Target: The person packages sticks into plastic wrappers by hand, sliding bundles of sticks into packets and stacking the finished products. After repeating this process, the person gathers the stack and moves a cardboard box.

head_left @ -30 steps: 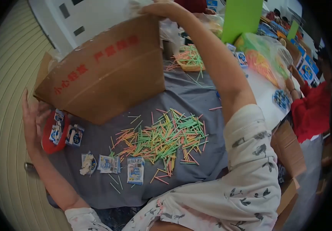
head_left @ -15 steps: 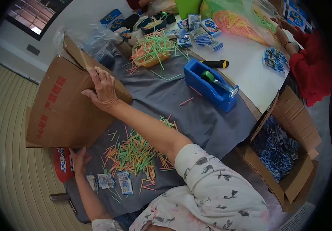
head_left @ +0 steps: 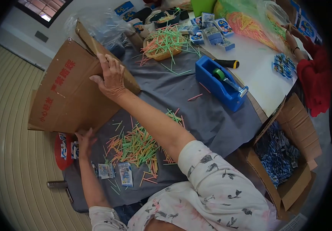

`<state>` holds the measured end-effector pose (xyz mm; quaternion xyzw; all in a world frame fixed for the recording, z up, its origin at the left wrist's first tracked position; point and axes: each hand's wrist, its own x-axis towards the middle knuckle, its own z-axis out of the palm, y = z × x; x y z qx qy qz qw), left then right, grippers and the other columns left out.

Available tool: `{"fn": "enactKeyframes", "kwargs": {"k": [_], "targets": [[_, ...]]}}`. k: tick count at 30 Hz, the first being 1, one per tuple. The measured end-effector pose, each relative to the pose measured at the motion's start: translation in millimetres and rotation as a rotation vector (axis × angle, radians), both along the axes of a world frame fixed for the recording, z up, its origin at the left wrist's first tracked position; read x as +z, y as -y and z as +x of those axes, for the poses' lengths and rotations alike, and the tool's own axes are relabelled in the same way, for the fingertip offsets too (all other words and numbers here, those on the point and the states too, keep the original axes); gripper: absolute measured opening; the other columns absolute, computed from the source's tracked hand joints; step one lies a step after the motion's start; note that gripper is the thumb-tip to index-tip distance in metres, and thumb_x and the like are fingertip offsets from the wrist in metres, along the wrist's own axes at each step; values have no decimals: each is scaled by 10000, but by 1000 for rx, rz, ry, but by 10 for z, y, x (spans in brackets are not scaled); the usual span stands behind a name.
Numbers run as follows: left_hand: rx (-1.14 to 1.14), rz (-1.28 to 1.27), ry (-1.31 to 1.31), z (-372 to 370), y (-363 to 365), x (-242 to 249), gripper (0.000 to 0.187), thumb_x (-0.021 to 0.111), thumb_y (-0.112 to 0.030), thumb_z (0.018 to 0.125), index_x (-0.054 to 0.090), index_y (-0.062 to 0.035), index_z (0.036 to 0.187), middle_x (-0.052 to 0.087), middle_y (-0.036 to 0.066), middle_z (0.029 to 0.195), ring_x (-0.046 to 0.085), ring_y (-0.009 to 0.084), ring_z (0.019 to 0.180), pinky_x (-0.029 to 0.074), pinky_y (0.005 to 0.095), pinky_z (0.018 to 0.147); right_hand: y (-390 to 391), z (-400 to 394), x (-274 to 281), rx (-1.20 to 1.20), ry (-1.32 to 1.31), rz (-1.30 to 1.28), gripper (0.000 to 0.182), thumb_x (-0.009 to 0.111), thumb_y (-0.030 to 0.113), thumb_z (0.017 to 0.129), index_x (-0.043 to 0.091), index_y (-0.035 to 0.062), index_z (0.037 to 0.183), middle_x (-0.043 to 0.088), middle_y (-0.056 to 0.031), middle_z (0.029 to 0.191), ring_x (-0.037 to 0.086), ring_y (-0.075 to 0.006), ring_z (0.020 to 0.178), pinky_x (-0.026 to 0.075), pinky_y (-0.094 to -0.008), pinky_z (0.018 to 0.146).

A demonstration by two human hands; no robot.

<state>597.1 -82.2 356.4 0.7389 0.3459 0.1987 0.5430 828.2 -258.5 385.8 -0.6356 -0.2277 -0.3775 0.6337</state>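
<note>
Grey cloth (head_left: 212,115) covered the table, strewn with a heap of coloured sticks (head_left: 137,146) just below the person's arm. Her right hand (head_left: 110,79) lay spread over the upper edge of the tilted cardboard box (head_left: 68,96), fingers curled round it, while the left hand (head_left: 84,139) pressed open-palmed under its lower corner. Small printed packets (head_left: 116,172) lay near the left fingers. Tilted this far, the box could slip off the open palm and scatter the sticks.
</note>
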Motion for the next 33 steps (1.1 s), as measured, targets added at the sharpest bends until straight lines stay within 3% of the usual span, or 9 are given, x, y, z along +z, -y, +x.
{"fn": "enactKeyframes", "kwargs": {"k": [4,8,14,16,20,23,25,30,33], "targets": [[-61,-16,1,-39,-58,4,1102,793,-271,799,-11,-126,1538,492,120,1266,564,228,1051,540,402,806,-84,-3,-16,3,2,45,865,785,342,723,378,139,1459,435,-232,1363,429,-372,1237,296,-501,980],[-126,-40,12,-187,-85,-31,1042,789,-248,799,61,-154,1539,506,139,1285,582,238,1024,542,406,789,-50,-99,34,-52,-58,-1,862,770,349,740,363,106,1460,464,-190,1339,450,-372,1223,320,-498,976],[99,9,60,-991,-1,18,917,759,-188,831,167,-156,1531,530,146,1256,621,258,949,555,417,759,66,-356,-46,-122,-61,-42,901,805,245,686,363,119,1460,407,-249,1370,413,-395,1254,311,-502,968],[81,-71,48,-1419,-127,75,883,736,-171,855,171,-156,1534,553,143,1192,628,279,953,558,450,780,79,-410,-186,-147,-49,-72,803,738,164,727,383,120,1446,394,-264,1365,406,-400,1251,314,-499,948],[394,-193,63,-2322,-145,83,755,747,-206,858,280,-110,1442,583,140,1115,637,327,976,564,473,822,196,-323,-455,-133,-163,-89,627,641,92,757,457,103,1357,407,-227,1354,414,-379,1239,320,-497,927],[501,-287,99,-3015,-353,-73,649,744,-257,864,381,-107,1380,592,153,1151,638,333,980,563,455,848,386,-173,-569,66,-406,-27,451,576,53,748,557,86,1198,474,-195,1301,454,-370,1205,344,-498,893],[524,-381,126,-3358,-504,-178,564,739,-275,866,449,-81,1309,606,161,1156,643,327,976,560,453,854,525,-97,-647,150,-634,-274,334,617,74,730,637,96,1062,558,-160,1175,507,-355,1139,363,-510,915],[583,-594,165,-3409,-536,-383,469,701,-336,893,537,-58,1234,634,163,1131,642,313,978,559,418,851,826,-10,-791,392,-820,-669,297,605,122,803,683,65,1084,629,-180,1209,570,-374,1172,439,-505,945],[503,-367,136,-3013,-116,-378,473,690,-296,905,531,-27,1260,653,151,1076,650,286,959,562,402,817,947,22,-781,512,-814,-901,323,605,160,836,693,72,1134,646,-175,1228,611,-348,1162,486,-482,918]]}}
